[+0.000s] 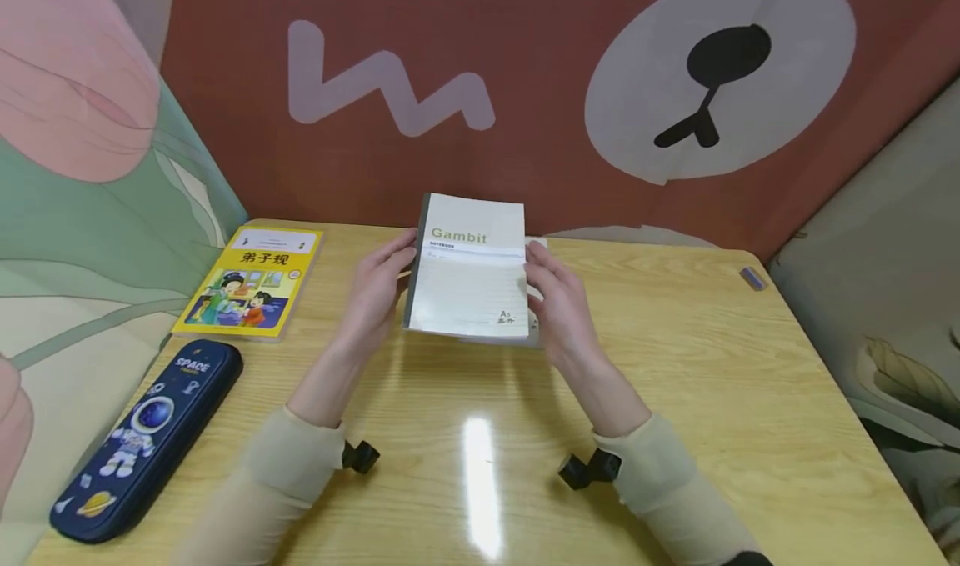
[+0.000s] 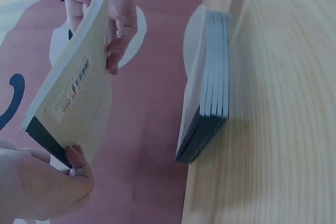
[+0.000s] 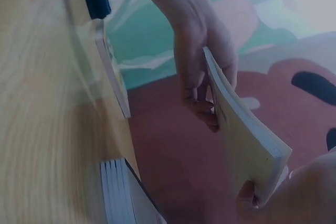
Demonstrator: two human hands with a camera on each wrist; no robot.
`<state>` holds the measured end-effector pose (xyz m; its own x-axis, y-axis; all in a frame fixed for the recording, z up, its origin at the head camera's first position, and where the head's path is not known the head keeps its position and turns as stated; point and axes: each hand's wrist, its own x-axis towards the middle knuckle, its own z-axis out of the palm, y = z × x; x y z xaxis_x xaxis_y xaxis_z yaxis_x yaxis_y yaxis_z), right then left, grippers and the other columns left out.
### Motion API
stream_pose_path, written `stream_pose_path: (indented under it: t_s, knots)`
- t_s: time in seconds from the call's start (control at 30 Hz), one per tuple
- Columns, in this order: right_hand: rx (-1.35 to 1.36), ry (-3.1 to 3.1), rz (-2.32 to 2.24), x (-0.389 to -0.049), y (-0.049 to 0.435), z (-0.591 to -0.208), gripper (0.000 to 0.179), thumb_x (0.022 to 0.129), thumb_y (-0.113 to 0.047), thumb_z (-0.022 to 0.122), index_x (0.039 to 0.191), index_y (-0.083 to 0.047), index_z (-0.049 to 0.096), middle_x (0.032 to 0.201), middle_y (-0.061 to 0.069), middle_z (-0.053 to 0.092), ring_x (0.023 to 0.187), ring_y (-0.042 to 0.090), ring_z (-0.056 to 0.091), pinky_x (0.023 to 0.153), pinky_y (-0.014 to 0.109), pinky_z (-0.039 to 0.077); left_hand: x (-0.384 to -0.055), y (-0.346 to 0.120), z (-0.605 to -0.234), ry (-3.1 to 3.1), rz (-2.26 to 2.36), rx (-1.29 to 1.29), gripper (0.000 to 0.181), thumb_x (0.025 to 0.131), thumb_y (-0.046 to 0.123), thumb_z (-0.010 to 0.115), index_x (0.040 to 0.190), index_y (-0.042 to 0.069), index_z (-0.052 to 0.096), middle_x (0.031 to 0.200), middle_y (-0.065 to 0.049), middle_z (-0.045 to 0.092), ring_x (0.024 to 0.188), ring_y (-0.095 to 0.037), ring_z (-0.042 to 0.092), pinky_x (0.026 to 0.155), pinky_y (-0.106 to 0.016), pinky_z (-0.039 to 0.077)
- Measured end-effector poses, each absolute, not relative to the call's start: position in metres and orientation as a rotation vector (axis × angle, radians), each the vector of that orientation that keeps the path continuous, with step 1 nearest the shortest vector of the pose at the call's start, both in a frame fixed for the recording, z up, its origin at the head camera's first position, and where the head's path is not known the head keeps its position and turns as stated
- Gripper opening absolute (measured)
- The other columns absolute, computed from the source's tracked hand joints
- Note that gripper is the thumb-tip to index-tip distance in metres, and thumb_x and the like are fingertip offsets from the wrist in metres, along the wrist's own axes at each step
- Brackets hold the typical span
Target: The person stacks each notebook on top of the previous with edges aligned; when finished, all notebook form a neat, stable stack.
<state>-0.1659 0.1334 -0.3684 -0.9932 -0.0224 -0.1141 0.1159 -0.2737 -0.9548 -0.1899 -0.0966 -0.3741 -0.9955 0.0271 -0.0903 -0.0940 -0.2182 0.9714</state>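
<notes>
A white Gambit notebook (image 1: pixel 472 274) with a dark spine is held up between both hands, tilted toward me. My left hand (image 1: pixel 375 287) grips its spine side, thumb against the underside in the left wrist view. On the opposite edge my right hand (image 1: pixel 562 299) holds it between thumb and fingers. Below it, apart from it, a stack of several notebooks (image 2: pixel 215 66) lies on the table. In the head view the held notebook covers most of that stack.
A yellow picture-covered book (image 1: pixel 247 283) lies at the table's back left. Nearer me is a dark blue astronaut pencil case (image 1: pixel 146 441). A small blue eraser-like block (image 1: pixel 752 278) rests at the far right corner. The patterned wall (image 1: pixel 525 166) borders the table's (image 1: pixel 675 341) back edge.
</notes>
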Motion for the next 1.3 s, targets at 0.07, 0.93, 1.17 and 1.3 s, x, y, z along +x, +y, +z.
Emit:
stream_pose_path:
  t_s: [0.07, 0.93, 1.17, 1.3]
  knots:
    - [0.140, 1.831, -2.456, -0.169, 0.139, -0.370, 0.063, 0.105, -0.014, 0.050, 0.163, -0.007, 0.027, 0.169, 0.003, 0.033, 0.153, 0.009, 0.034, 0.121, 0.037, 0.038, -0.192, -0.089, -0.376, 1.874, 2.414, -0.078, 0.051, 0.109, 0.017, 0.046, 0.158, 0.009, 0.039, 0.167, -0.003, 0.039, 0.148, -0.014, 0.042, 0.122, -0.039, 0.038]
    - [0.274, 1.739, -2.561, -0.203, 0.170, -0.386, 0.057, 0.107, -0.012, 0.048, 0.161, -0.004, 0.031, 0.164, 0.007, 0.038, 0.116, 0.008, 0.050, 0.103, 0.025, 0.042, -0.212, -0.061, -0.393, 1.806, 2.456, -0.063, 0.058, 0.105, 0.012, 0.052, 0.160, 0.011, 0.036, 0.159, -0.004, 0.050, 0.136, -0.015, 0.052, 0.106, -0.033, 0.045]
    - [0.275, 1.769, -2.547, -0.210, 0.176, -0.389, 0.056, 0.107, -0.013, 0.049, 0.160, -0.005, 0.034, 0.163, 0.009, 0.040, 0.112, 0.007, 0.052, 0.097, 0.024, 0.044, -0.218, -0.056, -0.401, 1.821, 2.401, -0.028, 0.056, 0.107, 0.017, 0.050, 0.160, 0.009, 0.035, 0.163, -0.003, 0.046, 0.150, -0.014, 0.042, 0.119, -0.038, 0.042]
    - [0.288, 1.791, -2.498, -0.213, 0.180, -0.392, 0.057, 0.107, -0.015, 0.050, 0.160, -0.006, 0.033, 0.158, 0.009, 0.045, 0.112, 0.008, 0.053, 0.097, 0.023, 0.045, -0.220, -0.056, -0.408, 1.830, 2.368, 0.017, 0.056, 0.109, 0.019, 0.048, 0.161, 0.006, 0.033, 0.165, -0.004, 0.042, 0.153, -0.017, 0.038, 0.123, -0.043, 0.038]
